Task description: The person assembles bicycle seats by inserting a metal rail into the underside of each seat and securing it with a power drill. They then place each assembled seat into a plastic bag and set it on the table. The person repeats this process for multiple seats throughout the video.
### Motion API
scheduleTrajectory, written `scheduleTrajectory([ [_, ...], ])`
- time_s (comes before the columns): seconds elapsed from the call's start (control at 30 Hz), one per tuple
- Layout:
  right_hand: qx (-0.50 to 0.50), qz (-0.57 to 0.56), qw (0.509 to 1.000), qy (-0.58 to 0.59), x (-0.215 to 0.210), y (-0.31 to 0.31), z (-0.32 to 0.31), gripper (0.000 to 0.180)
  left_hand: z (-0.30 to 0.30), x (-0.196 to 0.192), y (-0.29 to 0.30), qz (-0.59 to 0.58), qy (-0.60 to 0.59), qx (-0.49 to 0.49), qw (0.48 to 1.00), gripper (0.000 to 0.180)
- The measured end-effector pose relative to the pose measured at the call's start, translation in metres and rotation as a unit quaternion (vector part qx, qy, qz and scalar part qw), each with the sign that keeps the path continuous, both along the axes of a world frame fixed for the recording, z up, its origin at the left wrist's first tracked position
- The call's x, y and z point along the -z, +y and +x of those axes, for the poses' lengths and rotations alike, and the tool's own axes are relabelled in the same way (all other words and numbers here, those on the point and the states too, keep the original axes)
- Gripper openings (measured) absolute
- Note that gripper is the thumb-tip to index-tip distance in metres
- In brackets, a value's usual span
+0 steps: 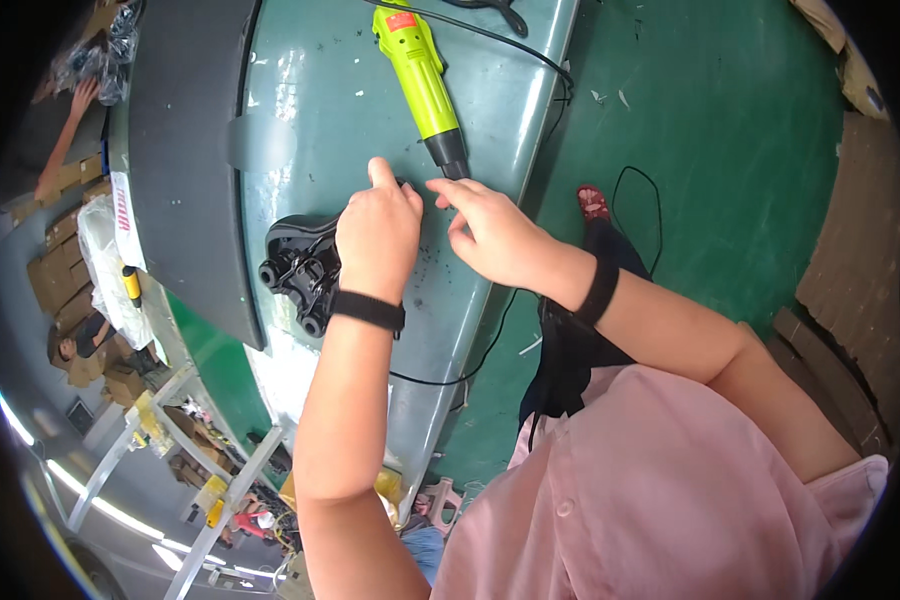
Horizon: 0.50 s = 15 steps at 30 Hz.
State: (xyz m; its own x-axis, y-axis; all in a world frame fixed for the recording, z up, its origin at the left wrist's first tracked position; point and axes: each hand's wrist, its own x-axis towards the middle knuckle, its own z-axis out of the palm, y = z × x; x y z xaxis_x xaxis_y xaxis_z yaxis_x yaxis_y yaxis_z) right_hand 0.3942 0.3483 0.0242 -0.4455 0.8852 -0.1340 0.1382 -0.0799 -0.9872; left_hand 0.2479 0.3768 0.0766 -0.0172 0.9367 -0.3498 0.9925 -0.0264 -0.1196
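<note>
My left hand (378, 240) lies over the right side of a black plastic part (305, 265) on the bench, closed on it with the index finger stretched forward. The part has a curved rim and round, knob-like ends; its right side is hidden under the hand. My right hand (495, 235) is just to the right, thumb and index finger apart, with nothing visible between them. Directly beyond its fingers is the dark nose of a lime-green electric screwdriver (418, 80), which lies on the bench apart from the black part.
A black cable (475, 33) crosses the grey-green bench (320, 130) near its right edge. Along the left runs a dark belt-like surface (185, 150). Another person's arm (67, 140) reaches in at the far left. Cardboard (855, 250) stands at the right on the green floor.
</note>
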Motion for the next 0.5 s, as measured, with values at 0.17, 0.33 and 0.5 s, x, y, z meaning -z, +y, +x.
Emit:
scheduleTrajectory([
  [0.17, 0.006, -0.009, 0.999, -0.035, 0.002, 0.000, -0.017, 0.056, -0.005, 0.001, 0.018, -0.047, -0.019, -0.022, 0.998, 0.044],
  [0.33, 0.054, -0.071, 0.996, 0.006, 0.001, 0.003, -0.039, 0.050, -0.010, 0.005, 0.033, -0.082, -0.037, -0.107, 0.990, 0.058],
  [0.5, 0.156, -0.041, 0.987, 0.026, 0.000, -0.017, -0.060, 0.059, 0.001, -0.025, 0.037, -0.129, -0.113, -0.208, 0.963, 0.052],
])
